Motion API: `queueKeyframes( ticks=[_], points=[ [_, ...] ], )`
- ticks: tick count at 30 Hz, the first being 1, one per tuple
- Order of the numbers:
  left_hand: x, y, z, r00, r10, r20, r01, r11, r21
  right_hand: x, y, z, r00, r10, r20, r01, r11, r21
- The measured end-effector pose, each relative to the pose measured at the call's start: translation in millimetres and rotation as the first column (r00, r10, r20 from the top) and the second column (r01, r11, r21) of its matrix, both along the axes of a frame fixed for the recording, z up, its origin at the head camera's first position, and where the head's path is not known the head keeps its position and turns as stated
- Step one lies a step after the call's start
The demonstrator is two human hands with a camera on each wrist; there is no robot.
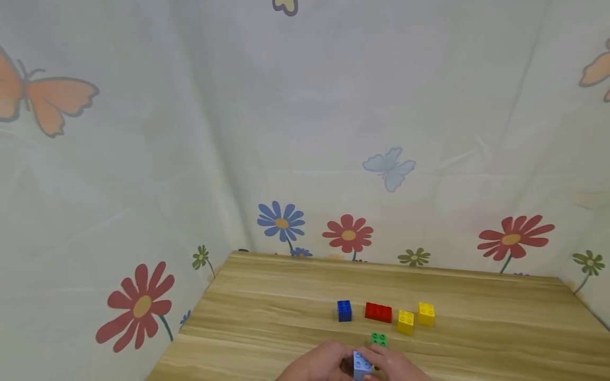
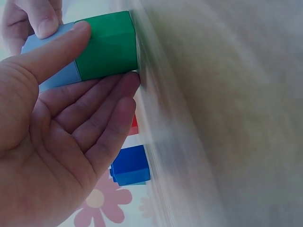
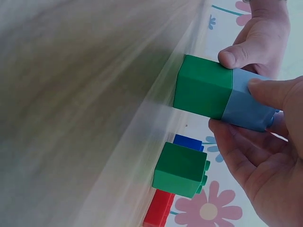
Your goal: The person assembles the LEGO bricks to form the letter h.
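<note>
A green brick [image 1: 378,338] blocks just beyond the hands [image 1: 320,363]; left of the blue brick [image 1: 344,312] seems passable

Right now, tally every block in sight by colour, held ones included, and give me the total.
Green: 2
Yellow: 2
Light blue: 1
Dark blue: 1
Red: 1
Total: 7

Two yellow toy bricks [image 1: 406,322] at far right, two green toy bricks [image 3: 178,166], one red toy brick [image 1: 378,312], one dark blue toy brick [image 1: 344,311], one light blue toy brick [image 1: 361,365]: seven altogether. Two hands [image 1: 316,364], one worktop [image 1: 267,317].
</note>
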State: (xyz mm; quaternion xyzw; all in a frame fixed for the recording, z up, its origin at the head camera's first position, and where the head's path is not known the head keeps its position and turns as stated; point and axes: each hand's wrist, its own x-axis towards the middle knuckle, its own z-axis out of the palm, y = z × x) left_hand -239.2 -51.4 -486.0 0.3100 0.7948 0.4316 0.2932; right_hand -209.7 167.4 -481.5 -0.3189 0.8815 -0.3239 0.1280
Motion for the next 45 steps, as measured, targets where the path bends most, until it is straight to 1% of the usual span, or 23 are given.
queueKeyframes(
  ticks=[5, 8, 13, 18, 20, 23, 25, 28, 32, 34, 41, 45],
  points=[
    [0.9, 2.0, -0.1, 1.000, 0.007, -0.024, -0.007, 1.000, -0.016, -0.7, 3.4, 0.0, 0.998, 0.001, 0.056, 0.003, 0.997, -0.073],
    [1.3, 3.3, -0.3, 0.999, 0.012, -0.035, -0.013, 0.999, -0.034, -1.4, 3.7, -0.2, 0.998, 0.014, 0.061, -0.008, 0.995, -0.098],
    [3.7, 3.9, 0.6, 0.999, 0.029, -0.024, -0.031, 0.998, -0.048, -1.8, 2.8, -0.6, 0.997, 0.017, 0.078, -0.007, 0.992, -0.129],
    [4.9, 3.7, -0.3, 0.999, 0.044, -0.005, -0.044, 0.999, -0.023, -1.7, 3.3, -1.4, 0.991, 0.019, 0.134, 0.007, 0.983, -0.186],
    [4.5, 3.2, -1.5, 0.999, 0.045, 0.011, -0.045, 0.999, -0.007, -1.5, 5.0, -1.5, 0.988, 0.017, 0.153, 0.015, 0.979, -0.206],
    [3.9, 1.4, -2.9, 0.995, 0.062, 0.072, -0.063, 0.998, 0.014, -1.3, 8.7, -0.9, 0.987, 0.007, 0.163, 0.028, 0.977, -0.213],
    [2.9, -0.9, -3.7, 0.991, 0.078, 0.109, -0.081, 0.996, 0.021, -1.4, 11.6, -0.5, 0.988, -0.008, 0.157, 0.040, 0.979, -0.200],
    [0.2, -4.8, -4.3, 0.986, 0.110, 0.123, -0.113, 0.994, 0.013, -1.1, 15.6, 0.2, 0.989, -0.046, 0.143, 0.068, 0.986, -0.154],
    [-5.6, -9.0, -4.1, 0.987, 0.144, 0.064, -0.142, 0.989, -0.036, -1.2, 20.4, 0.4, 0.993, -0.079, 0.087, 0.086, 0.993, -0.085],
    [-7.9, -10.3, -3.1, 0.985, 0.167, 0.046, -0.164, 0.985, -0.060, -2.0, 22.5, -0.3, 0.994, -0.085, 0.061, 0.089, 0.994, -0.060],
    [-14.8, -17.0, -1.8, 0.974, 0.216, -0.073, -0.224, 0.967, -0.119, -4.4, 29.7, -2.2, 0.993, -0.118, 0.005, 0.118, 0.993, 0.006],
    [-20.2, -22.1, -1.4, 0.967, 0.235, -0.097, -0.247, 0.961, -0.126, -4.0, 34.6, -0.9, 0.990, -0.141, -0.020, 0.141, 0.990, 0.016]
  ],
)
